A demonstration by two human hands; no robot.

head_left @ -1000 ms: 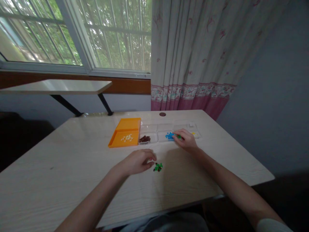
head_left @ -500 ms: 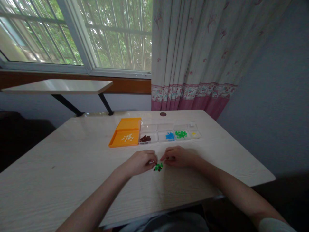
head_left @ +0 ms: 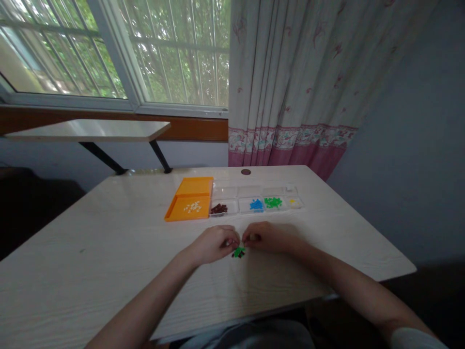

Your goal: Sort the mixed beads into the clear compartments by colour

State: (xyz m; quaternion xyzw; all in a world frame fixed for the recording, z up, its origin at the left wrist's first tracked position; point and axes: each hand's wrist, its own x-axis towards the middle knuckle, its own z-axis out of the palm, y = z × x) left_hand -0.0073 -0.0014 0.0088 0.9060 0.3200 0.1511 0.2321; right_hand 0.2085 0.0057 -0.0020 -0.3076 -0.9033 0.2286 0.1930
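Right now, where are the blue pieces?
Right of centre in the head view, the blue pieces lie in a clear box, just left of boxed green pieces.

Green-and-brown cluster (head_left: 239,252), orange case (head_left: 194,186), pink-bordered floral curtain (head_left: 290,97).

Head-worn view, facing forward and down, table (head_left: 225,291) close, window (head_left: 118,53) beyond

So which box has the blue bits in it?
The clear box between the brown bits and the green bits; it alone holds blue bits. The others hold other colours.
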